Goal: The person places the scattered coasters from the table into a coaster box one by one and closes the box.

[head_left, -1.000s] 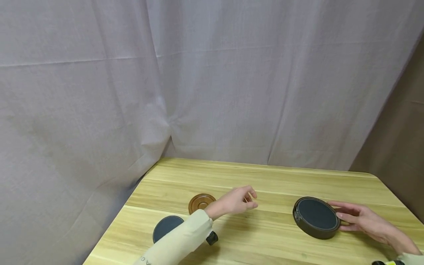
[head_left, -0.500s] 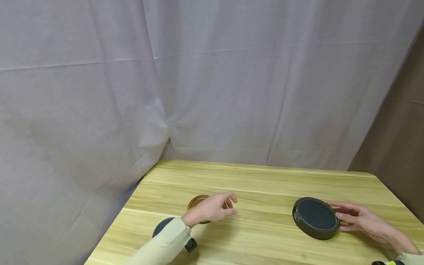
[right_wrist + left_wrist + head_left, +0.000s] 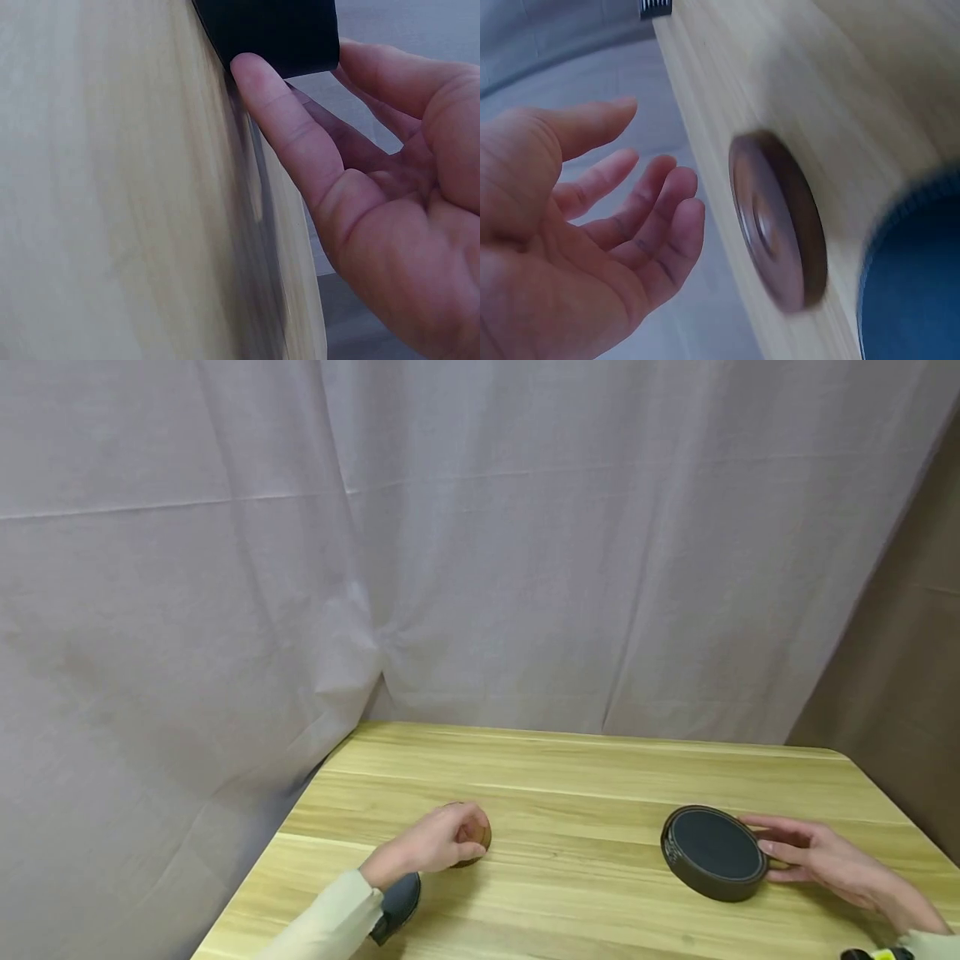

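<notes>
My left hand (image 3: 435, 841) is over the brown wooden coaster (image 3: 486, 837), covering most of it in the head view. Its fingers are loosely bent with nothing between them; the left wrist view shows the round, ringed coaster (image 3: 772, 221) just beyond the fingertips. At the right, my right hand (image 3: 828, 860) rests its thumb and fingers against the side of a low, round black holder (image 3: 712, 852) with a dark disc flush in its top. Fairly straight fingers (image 3: 289, 124) touch the holder's wall close to the table in the right wrist view.
A dark round coaster (image 3: 400, 902) with a stitched edge lies on the wood-grain table (image 3: 570, 893), partly under my left wrist. Grey curtain (image 3: 495, 568) hangs behind the table's far edge and along its left. A brown curtain (image 3: 900, 635) stands at the right.
My left hand has moved left and a little nearer, from beyond the brown coaster to over it. The right hand and the black holder have stayed in place.
</notes>
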A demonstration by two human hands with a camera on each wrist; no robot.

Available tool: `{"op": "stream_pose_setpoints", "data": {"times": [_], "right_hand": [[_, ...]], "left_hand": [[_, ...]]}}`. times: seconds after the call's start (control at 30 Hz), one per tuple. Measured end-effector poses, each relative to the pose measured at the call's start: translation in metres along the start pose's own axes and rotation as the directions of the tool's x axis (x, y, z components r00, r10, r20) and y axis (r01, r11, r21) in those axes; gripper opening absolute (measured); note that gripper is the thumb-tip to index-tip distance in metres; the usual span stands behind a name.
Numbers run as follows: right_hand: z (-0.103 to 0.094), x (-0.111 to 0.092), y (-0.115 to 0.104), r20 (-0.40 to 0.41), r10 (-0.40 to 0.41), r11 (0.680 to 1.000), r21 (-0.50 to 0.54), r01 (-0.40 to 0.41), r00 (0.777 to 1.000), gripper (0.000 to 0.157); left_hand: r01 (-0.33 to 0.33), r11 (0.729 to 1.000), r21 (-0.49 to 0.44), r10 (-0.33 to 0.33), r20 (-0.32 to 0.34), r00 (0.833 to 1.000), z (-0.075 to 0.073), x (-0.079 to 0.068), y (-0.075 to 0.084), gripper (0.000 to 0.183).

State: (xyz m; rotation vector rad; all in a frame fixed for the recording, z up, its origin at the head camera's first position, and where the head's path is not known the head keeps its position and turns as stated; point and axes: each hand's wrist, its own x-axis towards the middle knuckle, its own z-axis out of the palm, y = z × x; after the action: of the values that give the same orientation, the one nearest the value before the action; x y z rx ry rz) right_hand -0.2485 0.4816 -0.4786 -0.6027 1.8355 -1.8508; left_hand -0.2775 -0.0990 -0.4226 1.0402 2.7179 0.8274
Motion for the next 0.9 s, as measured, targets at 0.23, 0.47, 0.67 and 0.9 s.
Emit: {"op": "stream_pose_setpoints", "data": {"times": [0.23, 0.47, 0.67, 0.9], "right_hand": [[0.002, 0.001, -0.001, 0.0, -0.004, 1.0, 0.006, 0.004, 1.0, 0.051], [0.005, -0.001, 0.0, 0.001, -0.002, 1.0, 0.001, 0.002, 1.0, 0.051], [0.004, -0.001, -0.001, -0.013, -0.004, 1.0, -0.011, 0.004, 1.0, 0.051], [0.003, -0.001, -0.002, -0.022, 0.011, 1.0, -0.013, -0.012, 1.0, 0.05]], "left_hand": [[0.06, 0.996, -0.067, -0.059, 0.03, 0.998, -0.029, -0.032, -0.03, 0.037], [0.156, 0.987, -0.033, -0.154, 0.052, 0.987, -0.044, -0.062, -0.052, 0.043], [0.233, 0.972, 0.01, -0.233, 0.096, 0.968, -0.051, -0.077, -0.063, 0.044], [0.351, 0.933, 0.078, -0.359, 0.159, 0.92, -0.053, -0.089, -0.062, 0.045]]}}
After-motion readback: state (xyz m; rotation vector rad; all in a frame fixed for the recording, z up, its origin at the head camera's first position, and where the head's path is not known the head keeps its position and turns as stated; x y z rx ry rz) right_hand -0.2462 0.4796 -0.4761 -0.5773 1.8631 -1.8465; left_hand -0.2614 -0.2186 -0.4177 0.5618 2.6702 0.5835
